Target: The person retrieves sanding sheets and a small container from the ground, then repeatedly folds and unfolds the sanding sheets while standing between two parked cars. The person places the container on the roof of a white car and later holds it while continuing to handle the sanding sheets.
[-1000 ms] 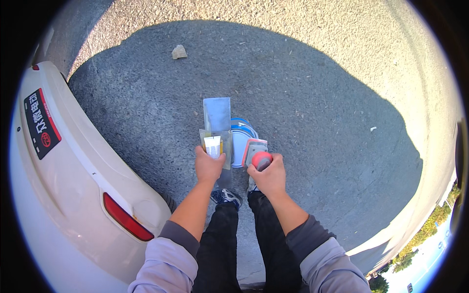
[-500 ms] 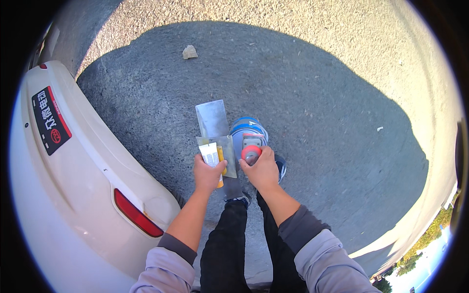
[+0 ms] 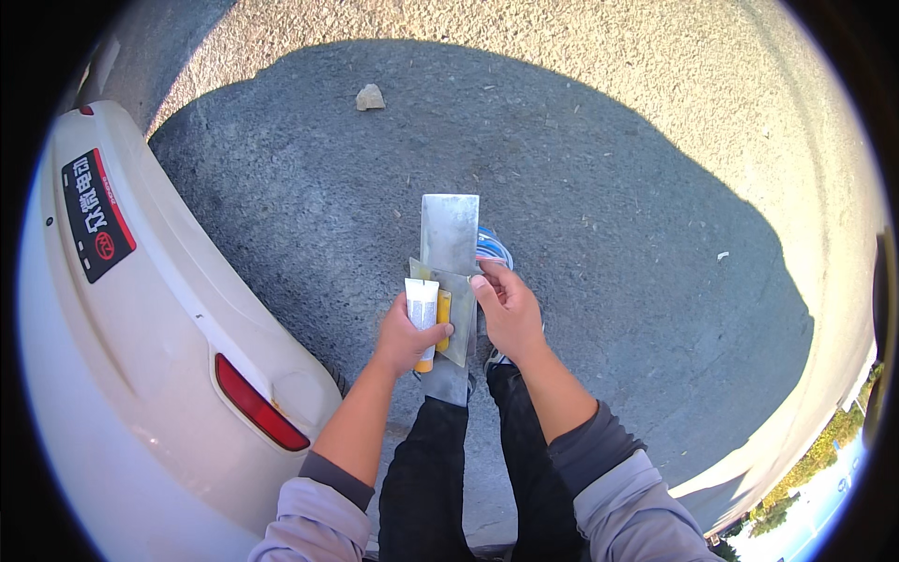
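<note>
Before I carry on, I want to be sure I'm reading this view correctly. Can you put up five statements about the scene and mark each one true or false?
1. The left grip holds a white tube. True.
2. The tube's cap is blue. False: the cap is orange-yellow.
3. A yellow piece sits just right of the tube. True.
4. A white car stands at the right of the picture. False: the white car is at the left.
5. A pale stone lies in bright sunlight. False: the pale stone is on shaded ground.
</note>
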Demonstrator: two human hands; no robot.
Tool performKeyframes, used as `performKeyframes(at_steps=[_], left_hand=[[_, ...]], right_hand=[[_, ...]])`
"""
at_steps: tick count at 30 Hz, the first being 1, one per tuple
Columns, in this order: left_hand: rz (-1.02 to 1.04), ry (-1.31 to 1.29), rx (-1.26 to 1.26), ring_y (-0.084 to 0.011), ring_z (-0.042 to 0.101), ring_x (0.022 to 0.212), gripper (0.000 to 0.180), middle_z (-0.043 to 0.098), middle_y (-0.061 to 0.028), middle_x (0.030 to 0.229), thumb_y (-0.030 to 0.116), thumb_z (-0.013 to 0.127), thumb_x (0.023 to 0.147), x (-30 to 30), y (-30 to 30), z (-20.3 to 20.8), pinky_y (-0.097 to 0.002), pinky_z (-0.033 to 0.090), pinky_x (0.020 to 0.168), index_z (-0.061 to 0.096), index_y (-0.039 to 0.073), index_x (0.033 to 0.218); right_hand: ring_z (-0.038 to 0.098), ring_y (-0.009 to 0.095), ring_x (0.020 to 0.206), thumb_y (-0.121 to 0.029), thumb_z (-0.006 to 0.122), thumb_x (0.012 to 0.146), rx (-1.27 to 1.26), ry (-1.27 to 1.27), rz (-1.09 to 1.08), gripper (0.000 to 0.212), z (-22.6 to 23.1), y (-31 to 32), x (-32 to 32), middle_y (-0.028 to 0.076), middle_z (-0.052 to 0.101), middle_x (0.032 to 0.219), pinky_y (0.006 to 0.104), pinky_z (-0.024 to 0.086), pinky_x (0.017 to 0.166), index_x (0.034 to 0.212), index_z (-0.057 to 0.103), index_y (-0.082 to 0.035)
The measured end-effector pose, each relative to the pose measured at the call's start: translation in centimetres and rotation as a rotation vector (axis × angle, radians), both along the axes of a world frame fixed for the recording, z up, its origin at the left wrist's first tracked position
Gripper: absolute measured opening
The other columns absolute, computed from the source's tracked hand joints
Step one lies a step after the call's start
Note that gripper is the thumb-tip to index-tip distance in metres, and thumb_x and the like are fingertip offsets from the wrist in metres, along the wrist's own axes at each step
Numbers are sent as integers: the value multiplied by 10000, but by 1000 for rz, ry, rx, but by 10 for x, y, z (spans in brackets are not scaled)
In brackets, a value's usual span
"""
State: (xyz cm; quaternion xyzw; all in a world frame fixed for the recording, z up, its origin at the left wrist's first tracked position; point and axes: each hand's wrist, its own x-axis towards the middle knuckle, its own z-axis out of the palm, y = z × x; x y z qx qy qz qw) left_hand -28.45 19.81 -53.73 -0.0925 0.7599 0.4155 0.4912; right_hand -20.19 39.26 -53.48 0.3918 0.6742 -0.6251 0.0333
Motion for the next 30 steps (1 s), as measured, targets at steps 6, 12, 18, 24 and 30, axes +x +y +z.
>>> performKeyframes(at_steps=[6,12,18,24,30], left_hand=[[-44,31,69,-223,698,1071,720,700,-111,1190,167,939,730,2,11,11,-398,568,947,551,11,1316],[-2,246,-82,-262,711,1061,676,703,-153,1169,184,934,737,8,16,6,-411,570,928,533,5,1250],[87,266,-174,-283,720,1066,681,705,-179,1176,190,933,739,-4,-5,-14,-429,576,926,541,-17,1257],[211,272,-276,-275,734,1040,658,710,-185,1148,195,919,765,-21,-21,-28,-420,591,891,549,-51,1250],[119,250,-301,-297,753,1005,653,727,-203,1134,203,925,759,-9,-9,-48,-431,597,881,549,-54,1226]], right_hand=[[699,211,758,-359,589,1046,-210,-242,93,413,8,17,-13,140,730,791,392,533,731,1014,744,22],[644,108,651,-299,645,1070,-274,-274,6,355,2,17,-10,24,654,714,287,510,612,946,756,14],[729,225,925,-326,736,991,83,-218,43,445,-8,20,-9,120,742,975,353,587,834,1255,706,31],[618,410,1276,-418,858,836,245,-552,354,944,-1,-11,1,260,535,1404,471,508,1088,1536,421,41],[654,426,1207,-377,875,779,237,-545,282,837,-12,-21,3,254,550,1360,481,555,1008,1391,477,32]])
